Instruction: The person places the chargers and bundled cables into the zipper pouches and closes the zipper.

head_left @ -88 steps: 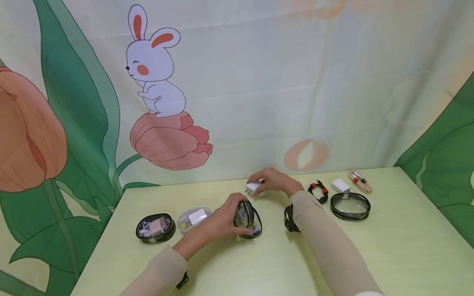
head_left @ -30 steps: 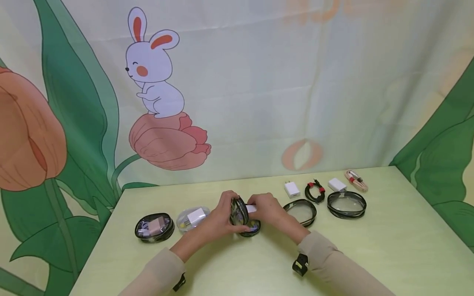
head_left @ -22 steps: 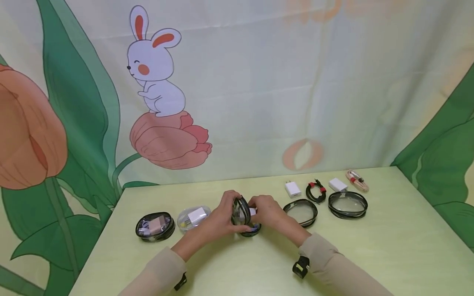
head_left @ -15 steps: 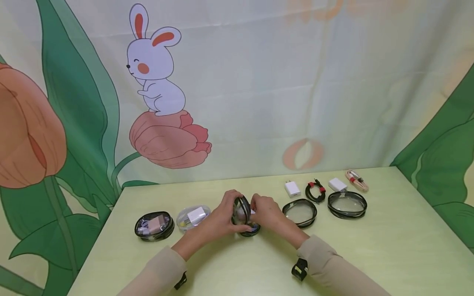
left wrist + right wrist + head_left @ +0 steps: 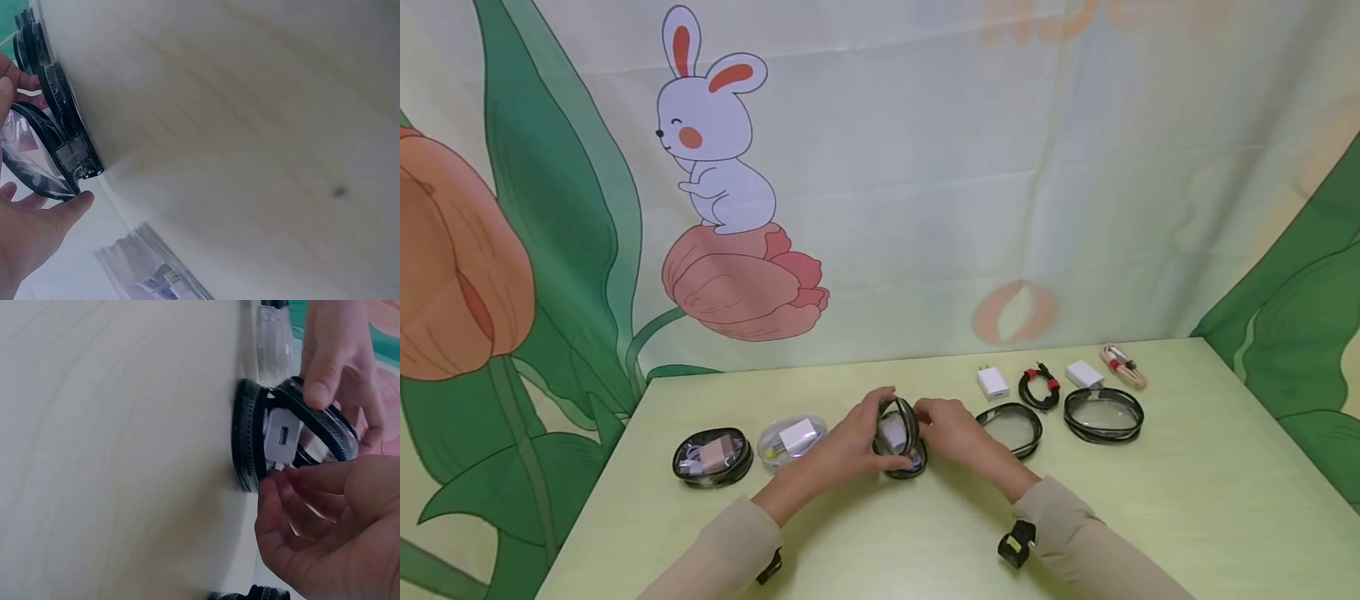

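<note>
My left hand (image 5: 850,437) grips the raised lid of a clear oval zip pouch (image 5: 247,440) with black trim, thumb at its edge. A white USB charger (image 5: 281,437) sits inside the half-open pouch, its port facing outward. Something bluish, perhaps a cable, shows at the pouch's bottom in the head view. My right hand (image 5: 953,431) has its fingers curled at the opposite side of the pouch, pinching at the rim just beside the charger. The bit between its fingertips is hidden.
To the left lie a black-trimmed pouch (image 5: 722,479) holding a pink charger and a clear pouch (image 5: 765,442) holding a white one. To the right are two pouches, a white charger (image 5: 992,382), black cable (image 5: 1039,392), another white charger (image 5: 1084,374) and a pink cable (image 5: 1123,367).
My right hand brought the white charger from the table's back into the pouch, let it go and shifted to the rim. My left hand kept hold of the lid.
</note>
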`<state>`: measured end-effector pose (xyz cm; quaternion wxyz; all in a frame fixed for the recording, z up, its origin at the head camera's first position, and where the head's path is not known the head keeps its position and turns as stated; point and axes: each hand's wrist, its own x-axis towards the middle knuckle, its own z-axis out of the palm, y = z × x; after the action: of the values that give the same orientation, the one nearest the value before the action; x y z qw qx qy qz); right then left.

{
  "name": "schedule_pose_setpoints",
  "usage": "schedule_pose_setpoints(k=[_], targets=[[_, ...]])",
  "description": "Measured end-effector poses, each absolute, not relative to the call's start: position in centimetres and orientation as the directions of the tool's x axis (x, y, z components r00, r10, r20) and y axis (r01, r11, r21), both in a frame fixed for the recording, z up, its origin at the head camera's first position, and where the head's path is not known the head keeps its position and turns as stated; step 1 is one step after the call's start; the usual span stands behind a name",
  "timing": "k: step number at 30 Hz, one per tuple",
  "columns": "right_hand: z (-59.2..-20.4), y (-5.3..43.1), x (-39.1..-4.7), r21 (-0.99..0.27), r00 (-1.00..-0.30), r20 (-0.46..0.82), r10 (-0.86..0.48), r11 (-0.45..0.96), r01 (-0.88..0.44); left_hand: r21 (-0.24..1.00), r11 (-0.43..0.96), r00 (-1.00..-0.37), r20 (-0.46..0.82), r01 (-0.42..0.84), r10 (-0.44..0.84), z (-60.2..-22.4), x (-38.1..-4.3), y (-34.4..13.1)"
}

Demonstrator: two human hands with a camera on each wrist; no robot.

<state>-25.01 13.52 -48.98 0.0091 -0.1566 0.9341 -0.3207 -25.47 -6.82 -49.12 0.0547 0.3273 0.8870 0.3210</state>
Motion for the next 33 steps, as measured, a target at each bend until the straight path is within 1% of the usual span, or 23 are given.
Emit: schedule_pose_setpoints(k=[2,6,8,11,14,17,21,24,28,31,33], targets=[[-49.0,13.8,-25.1,-0.648,-0.955,0.036,-0.293,0.721,-0.246,0.603,0.584,-0.777,0.099,0.544,0.622,-49.2,-25.5,-6.6],[-48.8,14.2,-25.2,-0.753,-0.967,-0.069,-0.247,0.649,-0.112,0.566,0.592,-0.758,0.092,0.573,0.645,-49.3,-25.8,-6.2],[-48.5,14.3,-25.1,-0.788,-0.969,-0.081,-0.233,0.61,-0.081,0.535,0.601,-0.748,0.091,0.594,0.658,-49.4,-25.9,-6.1],[-47.9,14.5,-25.2,-0.794,-0.97,-0.052,-0.238,0.599,-0.104,0.495,0.625,-0.747,0.076,0.603,0.661,-49.4,-25.8,-6.1],[-47.4,14.8,-25.5,-0.752,-0.967,-0.015,-0.253,0.64,-0.156,0.458,0.644,-0.747,0.071,0.613,0.661,-49.3,-25.7,-6.1],[-47.1,15.1,-25.8,-0.716,-0.965,-0.004,-0.264,0.674,-0.181,0.384,0.657,-0.732,0.079,0.649,0.677,-49.2,-25.6,-6.2],[-47.2,15.6,-26.2,-0.696,-0.959,0.004,-0.283,0.687,-0.206,0.302,0.632,-0.681,0.088,0.714,0.727,-48.7,-25.6,-6.9],[-47.3,16.0,-26.4,-0.678,-0.954,0.023,-0.299,0.697,-0.235,0.292,0.58,-0.625,0.088,0.761,0.776,-48.2,-25.8,-7.7],[-47.5,16.4,-26.6,-0.639,-0.942,0.032,-0.333,0.718,-0.276,0.292,0.489,-0.541,0.129,0.822,0.831,-48.1,-26.1,-8.6],[-47.5,16.6,-26.8,-0.589,-0.919,0.009,-0.394,0.741,-0.323,0.29,0.464,-0.516,0.139,0.837,0.845,-48.3,-26.3,-9.0],[-47.7,16.6,-27.0,-0.537,-0.889,-0.002,-0.457,0.751,-0.385,0.299,0.475,-0.527,0.121,0.827,0.841,-48.4,-26.3,-9.0]])
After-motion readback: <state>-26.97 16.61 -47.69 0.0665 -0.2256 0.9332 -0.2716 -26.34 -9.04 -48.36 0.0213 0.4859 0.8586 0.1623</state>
